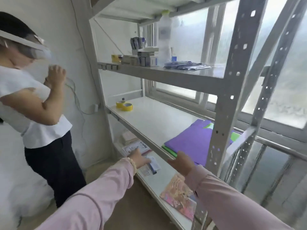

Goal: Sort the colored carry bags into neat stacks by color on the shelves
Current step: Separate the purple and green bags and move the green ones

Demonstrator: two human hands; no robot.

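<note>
Lying on the middle shelf (149, 118): the purple bags (191, 141) rest flat on top of the green bags (169, 150), mixed in 1 pile at the right end, partly behind the upright post (222, 113).
Right hand (182, 163): spread, fingers apart, holding nothing, just at the front edge of the pile; I cannot tell if it touches.
Left hand (139, 159): also stretched flat and empty, lower down, over the papers (137, 147) on the bottom shelf.
Step in hand: I judge it is taking the purple layer off. It is better to slide both hands under its front edge and lift it level, so that the green ones below do not shift. The post blocks the right side, so the pull should go toward the left.
Free place: the bare white part between the pile and the 2 yellow tape rolls (124, 106) seems good for a second stack.
Upper shelf: small boxes (146, 59), a bottle (164, 34), flat packets (184, 66).
Bottom shelf: a patterned packet (179, 195).
Room: a window (187, 42) is behind the rack; another person (33, 105) stands near, at the left by the wall.
</note>
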